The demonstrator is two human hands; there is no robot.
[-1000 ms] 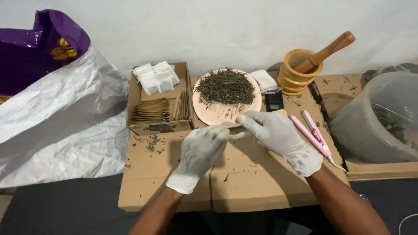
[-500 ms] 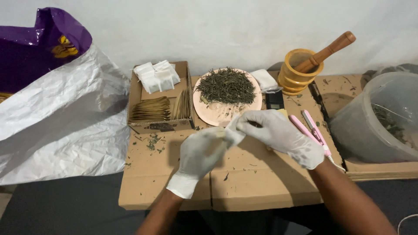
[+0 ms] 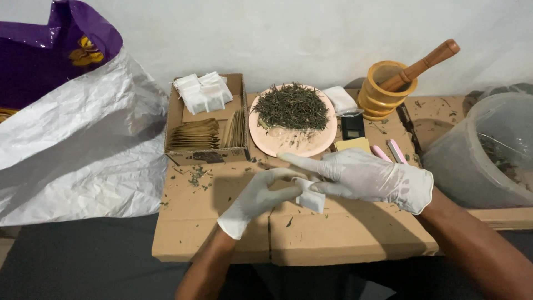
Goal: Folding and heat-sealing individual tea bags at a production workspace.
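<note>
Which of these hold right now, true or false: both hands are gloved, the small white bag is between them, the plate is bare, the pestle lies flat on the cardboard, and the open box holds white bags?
1. Both hands, left hand and right hand, wear white gloves. True.
2. The small white bag is held between the hands. True.
3. The pink plate is bare. False: a heap of dried green leaves lies on it.
4. The wooden pestle lies flat on the cardboard. False: it leans in the yellow mortar.
5. The open cardboard box holds white bags. True.

Wooden mortar, pink plate, cardboard box
</note>
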